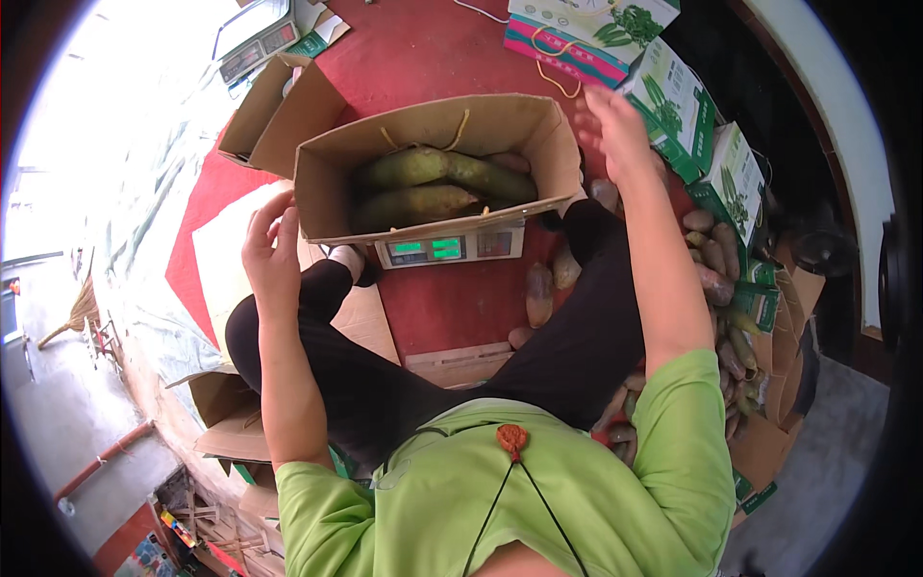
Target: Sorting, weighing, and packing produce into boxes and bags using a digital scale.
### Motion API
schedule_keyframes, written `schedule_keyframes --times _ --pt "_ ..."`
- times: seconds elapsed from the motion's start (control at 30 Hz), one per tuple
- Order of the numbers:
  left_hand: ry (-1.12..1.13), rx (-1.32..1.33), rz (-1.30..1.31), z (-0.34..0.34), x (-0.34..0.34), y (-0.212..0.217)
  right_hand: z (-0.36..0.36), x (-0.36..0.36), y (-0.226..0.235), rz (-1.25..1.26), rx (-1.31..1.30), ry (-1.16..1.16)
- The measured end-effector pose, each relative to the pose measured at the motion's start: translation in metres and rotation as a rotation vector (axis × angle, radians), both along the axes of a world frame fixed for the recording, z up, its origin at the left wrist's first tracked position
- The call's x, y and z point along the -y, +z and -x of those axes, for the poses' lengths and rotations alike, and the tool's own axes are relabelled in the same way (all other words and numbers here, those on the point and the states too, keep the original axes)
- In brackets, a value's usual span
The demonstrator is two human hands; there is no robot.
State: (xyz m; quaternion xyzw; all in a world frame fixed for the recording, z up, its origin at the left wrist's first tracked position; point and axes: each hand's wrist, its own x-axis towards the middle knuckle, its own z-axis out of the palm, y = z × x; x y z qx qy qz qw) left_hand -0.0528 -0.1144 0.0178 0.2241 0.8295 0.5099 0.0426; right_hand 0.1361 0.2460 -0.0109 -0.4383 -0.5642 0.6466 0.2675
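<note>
A person's bare hands flank an open cardboard box (pixel 519 125) of long green radishes (pixel 415 167) resting on a digital scale (pixel 498 243).
The left hand (pixel 270 245) is just beside the box's left end, its fingers loosely curled around nothing; whether they touch the cardboard cannot be told. The right hand (pixel 620 130) is raised near the far right corner, holding nothing, its fingers slightly spread and blurred. The radishes lie lengthwise inside the box, between the hands; the scale's display glows green beneath the near wall, over a red floor covering (pixel 442 313). A smaller open carton (pixel 303 115) sits beyond the left hand, while printed green-and-white cartons (pixel 735 183) line the right, near a vegetable pile (pixel 713 255).
</note>
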Motion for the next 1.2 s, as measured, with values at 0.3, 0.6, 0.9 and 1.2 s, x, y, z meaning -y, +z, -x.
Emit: schedule_keyframes --times 0.3,0.6,0.9,1.2 --pt "0.034 -0.065 0.408 0.061 0.001 0.02 -0.012 -0.008 0.002 -0.575 0.908 0.541" --pt "-0.391 0.126 1.053 0.118 -0.015 -0.073 0.006 -0.024 -0.022 -0.516 1.016 0.766" --pt "-0.282 0.136 0.976 0.118 -0.006 -0.036 0.038 -0.026 0.0 -0.632 0.997 0.72" --pt "-0.06 0.254 0.689 0.196 0.135 -0.021 0.189 0.066 0.08 -0.792 0.61 0.963"
